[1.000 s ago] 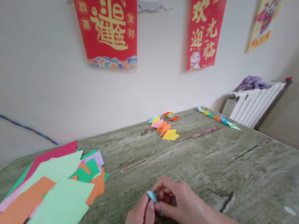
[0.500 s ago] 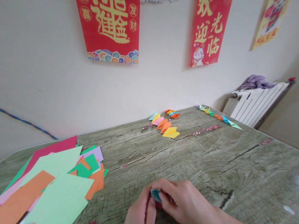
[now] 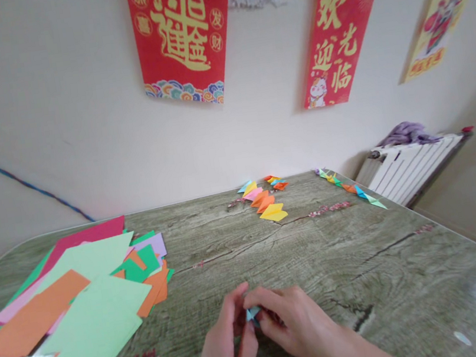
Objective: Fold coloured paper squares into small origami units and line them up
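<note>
A small piece of folded light-blue paper is held between my two hands, just above the table near its front edge. My right hand pinches it between thumb and index finger. From the other side, my left hand has its thumb tip against the paper, with the index finger raised beside it. Fingers cover most of the paper, so its full shape is hidden.
Loose coloured paper sheets are piled on the left of the wood-patterned table. Folded paper planes line up at the back, and a row of folded paper pieces follows the right edge. A white radiator stands beyond.
The blue paper has turned between my fingers and shows a pointed, lighter face. My left index finger has lifted, and my left hand has shifted slightly right.
</note>
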The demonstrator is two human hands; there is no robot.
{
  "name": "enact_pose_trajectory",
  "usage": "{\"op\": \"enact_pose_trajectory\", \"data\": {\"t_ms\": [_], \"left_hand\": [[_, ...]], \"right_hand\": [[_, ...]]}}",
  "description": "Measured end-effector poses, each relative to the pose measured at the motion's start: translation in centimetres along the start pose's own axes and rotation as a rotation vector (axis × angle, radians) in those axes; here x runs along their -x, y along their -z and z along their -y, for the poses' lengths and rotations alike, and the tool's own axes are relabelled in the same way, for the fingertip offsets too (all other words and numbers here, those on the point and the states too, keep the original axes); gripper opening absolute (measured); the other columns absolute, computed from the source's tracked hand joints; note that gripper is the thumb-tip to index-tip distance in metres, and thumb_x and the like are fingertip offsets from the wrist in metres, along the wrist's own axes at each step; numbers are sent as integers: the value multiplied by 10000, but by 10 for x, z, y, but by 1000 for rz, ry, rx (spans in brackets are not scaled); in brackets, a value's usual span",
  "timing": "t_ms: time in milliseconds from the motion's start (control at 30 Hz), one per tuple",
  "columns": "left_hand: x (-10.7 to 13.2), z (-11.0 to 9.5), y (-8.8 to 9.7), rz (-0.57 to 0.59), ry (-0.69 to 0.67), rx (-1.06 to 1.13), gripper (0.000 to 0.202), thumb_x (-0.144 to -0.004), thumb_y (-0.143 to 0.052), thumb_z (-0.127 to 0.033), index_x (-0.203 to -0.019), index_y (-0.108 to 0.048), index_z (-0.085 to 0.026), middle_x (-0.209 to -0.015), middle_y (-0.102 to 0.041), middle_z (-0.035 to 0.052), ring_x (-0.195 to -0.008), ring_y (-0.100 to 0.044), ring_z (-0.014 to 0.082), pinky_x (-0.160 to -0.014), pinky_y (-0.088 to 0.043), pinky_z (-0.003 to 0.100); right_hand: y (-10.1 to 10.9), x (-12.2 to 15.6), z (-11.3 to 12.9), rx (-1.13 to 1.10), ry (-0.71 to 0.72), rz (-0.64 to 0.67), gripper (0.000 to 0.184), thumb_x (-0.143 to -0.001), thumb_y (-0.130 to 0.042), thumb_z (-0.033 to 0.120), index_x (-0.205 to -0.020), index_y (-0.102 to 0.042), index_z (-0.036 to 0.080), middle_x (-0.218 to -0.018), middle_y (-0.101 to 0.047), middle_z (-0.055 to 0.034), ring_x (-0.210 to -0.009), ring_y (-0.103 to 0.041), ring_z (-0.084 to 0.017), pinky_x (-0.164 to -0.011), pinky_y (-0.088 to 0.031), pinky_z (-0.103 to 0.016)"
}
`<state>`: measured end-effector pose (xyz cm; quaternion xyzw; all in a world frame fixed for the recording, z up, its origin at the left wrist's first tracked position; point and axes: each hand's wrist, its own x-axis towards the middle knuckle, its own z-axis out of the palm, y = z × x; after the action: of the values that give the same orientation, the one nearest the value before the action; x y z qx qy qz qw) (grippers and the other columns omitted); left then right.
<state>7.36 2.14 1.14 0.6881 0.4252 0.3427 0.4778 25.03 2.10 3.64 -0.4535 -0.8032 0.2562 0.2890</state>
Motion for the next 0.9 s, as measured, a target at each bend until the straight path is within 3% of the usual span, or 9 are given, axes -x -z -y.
{"op": "enact_pose_trajectory", "data": {"t_ms": [200, 300, 400, 533, 633, 767, 900], "left_hand": [[-1, 1, 0, -51, 96, 175, 343, -946, -460, -342, -1265, -527, -235, -1306, -617, 76, -1224, -555, 250, -1056, -423, 386], [-2, -1, 1, -42, 147, 252, 359, -929, -503, -419, -1230, -578, -236, -1243, -648, 66, -1170, -575, 249, -1022, -449, 373], [-1, -5, 1, -117, 157, 252, 374, -913, -524, -469, -1208, -618, -259, -1179, -667, 46, -1078, -602, 243, -954, -485, 348], [-2, -13, 2, -11, 81, 233, 334, -935, -498, -464, -1123, -679, -257, -1079, -691, 38, -1016, -606, 231, -915, -481, 323], [-5, -14, 5, 1, 21, 257, 283, -935, -523, -409, -1109, -689, -260, -1113, -685, 38, -1083, -583, 234, -932, -465, 311], [-9, -9, 10, -70, 16, 256, 288, -917, -558, -385, -1153, -670, -264, -1169, -669, 43, -1122, -577, 243, -970, -456, 323], [-10, -6, 15, -142, -3, 203, 291, -893, -578, -391, -1135, -676, -261, -1201, -651, 55, -1137, -582, 260, -979, -457, 339]], "right_hand": [[2, 0, -3, -137, 8, -4, 279, -896, -460, 79, -1080, -595, 240, -853, -661, 15, -739, -637, -126, -694, -455, -189], [-1, 1, -7, -89, 65, -83, 301, -871, -458, 57, -1071, -597, 234, -866, -666, -2, -734, -633, -136, -692, -465, -202], [-3, 2, -10, 23, 143, -153, 320, -871, -427, 43, -1052, -609, 235, -833, -654, -14, -702, -619, -147, -652, -466, -212], [-2, 3, -10, 152, 209, -130, 372, -887, -393, 37, -1126, -600, 234, -814, -638, -27, -697, -612, -161, -630, -483, -225], [1, 2, -6, 140, 231, -94, 453, -885, -371, 15, -1225, -567, 242, -923, -642, -49, -829, -626, -171, -726, -518, -244], [5, 0, 2, -81, 204, -85, 474, -925, -390, 35, -1295, -538, 292, -1184, -585, -56, -1075, -583, -151, -913, -489, -263], [8, 2, 2, -234, 96, -84, 460, -942, -478, 105, -1354, -466, 308, -1268, -575, -43, -1132, -569, -155, -977, -458, -300]]}}
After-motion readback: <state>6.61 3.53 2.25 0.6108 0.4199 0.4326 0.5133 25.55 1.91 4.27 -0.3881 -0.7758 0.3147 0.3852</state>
